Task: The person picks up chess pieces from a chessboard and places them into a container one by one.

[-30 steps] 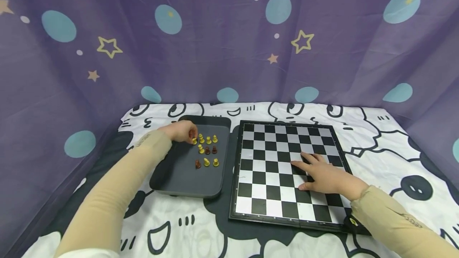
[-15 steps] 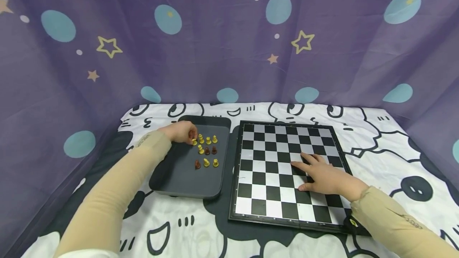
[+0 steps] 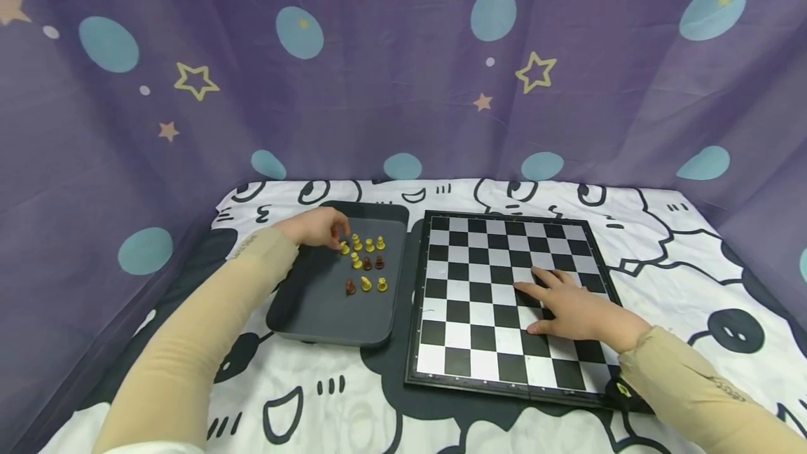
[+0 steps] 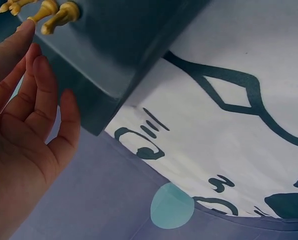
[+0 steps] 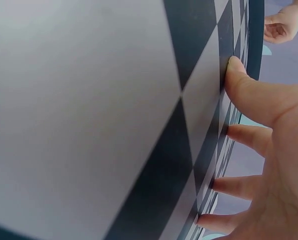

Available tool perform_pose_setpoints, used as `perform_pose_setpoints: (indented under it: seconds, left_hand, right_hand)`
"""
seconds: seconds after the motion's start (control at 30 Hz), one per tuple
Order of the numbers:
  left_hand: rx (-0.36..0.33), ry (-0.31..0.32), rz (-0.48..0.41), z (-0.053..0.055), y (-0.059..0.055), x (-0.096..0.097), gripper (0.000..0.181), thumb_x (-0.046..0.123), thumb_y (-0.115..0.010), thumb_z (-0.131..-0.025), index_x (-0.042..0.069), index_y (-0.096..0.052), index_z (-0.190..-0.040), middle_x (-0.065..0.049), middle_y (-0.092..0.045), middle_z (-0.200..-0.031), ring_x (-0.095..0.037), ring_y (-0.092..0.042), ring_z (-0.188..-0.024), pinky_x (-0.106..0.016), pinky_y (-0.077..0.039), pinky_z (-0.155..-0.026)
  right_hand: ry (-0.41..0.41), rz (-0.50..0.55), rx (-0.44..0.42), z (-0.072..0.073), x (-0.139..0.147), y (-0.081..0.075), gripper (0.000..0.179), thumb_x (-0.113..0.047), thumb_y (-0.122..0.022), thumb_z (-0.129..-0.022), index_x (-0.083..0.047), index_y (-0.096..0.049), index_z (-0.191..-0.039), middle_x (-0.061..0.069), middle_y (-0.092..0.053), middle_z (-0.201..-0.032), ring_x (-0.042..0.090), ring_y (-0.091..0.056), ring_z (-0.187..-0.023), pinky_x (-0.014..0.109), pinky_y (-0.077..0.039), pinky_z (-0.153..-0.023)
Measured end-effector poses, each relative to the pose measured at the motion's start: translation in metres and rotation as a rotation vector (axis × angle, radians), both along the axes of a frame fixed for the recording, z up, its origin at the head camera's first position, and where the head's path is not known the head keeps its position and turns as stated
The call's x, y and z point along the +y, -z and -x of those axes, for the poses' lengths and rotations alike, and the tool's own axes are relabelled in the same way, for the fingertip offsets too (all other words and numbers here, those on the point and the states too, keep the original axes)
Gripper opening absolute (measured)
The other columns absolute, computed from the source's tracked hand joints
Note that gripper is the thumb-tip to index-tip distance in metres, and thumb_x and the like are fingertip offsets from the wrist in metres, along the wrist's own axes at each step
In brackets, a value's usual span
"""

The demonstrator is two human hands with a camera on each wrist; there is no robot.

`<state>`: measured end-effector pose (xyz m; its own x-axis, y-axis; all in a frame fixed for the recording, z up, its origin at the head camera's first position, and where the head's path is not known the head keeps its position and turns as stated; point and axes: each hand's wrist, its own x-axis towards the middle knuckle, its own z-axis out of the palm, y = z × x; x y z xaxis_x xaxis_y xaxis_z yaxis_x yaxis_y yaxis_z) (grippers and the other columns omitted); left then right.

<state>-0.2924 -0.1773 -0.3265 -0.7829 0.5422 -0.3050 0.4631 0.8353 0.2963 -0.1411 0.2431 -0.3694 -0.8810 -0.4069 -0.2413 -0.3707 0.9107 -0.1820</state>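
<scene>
My left hand hovers over the back left of a dark grey tray, thumb and fingers parted. A yellow chess piece stands just by its fingertips. In the left wrist view the thumb tip of the left hand overlaps the edge of one yellow chess piece; contact is unclear. Another yellow chess piece stands beside it. My right hand is spread on the black-and-white chessboard, its fingertips touching the squares in the right wrist view.
More yellow chess pieces and dark red ones sit in short rows inside the tray. Tray and board lie side by side on a cartoon-print cloth. Behind them hangs a purple curtain.
My left thumb and fingers have come apart and lifted slightly off the yellow chess piece at the row's left end. The right hand keeps its place on the board.
</scene>
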Motion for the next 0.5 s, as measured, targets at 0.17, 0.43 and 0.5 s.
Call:
perform_pose_setpoints:
  seconds: [0.17, 0.43, 0.5]
  left_hand:
    - [0.04, 0.018, -0.051, -0.002, -0.007, 0.0, 0.026, 0.003, -0.07, -0.082, -0.002, -0.063, -0.106, -0.008, -0.061, -0.08, -0.016, -0.055, -0.07, -0.029, -0.045, -0.065]
    - [0.1, -0.041, -0.19, -0.022, -0.022, 0.006, 0.027, 0.01, -0.065, -0.089, 0.001, -0.062, -0.114, -0.008, -0.064, -0.087, -0.017, -0.058, -0.075, -0.033, -0.047, -0.068]
    - [0.154, -0.053, -0.214, -0.03, -0.024, 0.008, 0.027, 0.013, -0.063, -0.091, 0.003, -0.062, -0.116, -0.009, -0.065, -0.093, -0.02, -0.06, -0.08, -0.037, -0.048, -0.072]
  right_hand:
    - [0.002, -0.002, 0.01, 0.0, 0.001, 0.0, 0.075, -0.057, -0.065, -0.079, -0.017, -0.046, -0.139, 0.028, -0.032, -0.146, 0.059, -0.029, -0.128, 0.072, -0.036, -0.086]
    - [0.027, 0.048, 0.01, -0.001, 0.007, -0.004, 0.076, -0.059, -0.065, -0.078, -0.016, -0.047, -0.139, 0.027, -0.033, -0.146, 0.057, -0.029, -0.128, 0.07, -0.035, -0.09]
    - [0.035, 0.082, 0.024, -0.001, 0.01, -0.006, 0.074, -0.056, -0.065, -0.08, -0.015, -0.047, -0.139, 0.027, -0.033, -0.146, 0.055, -0.031, -0.129, 0.067, -0.035, -0.093]
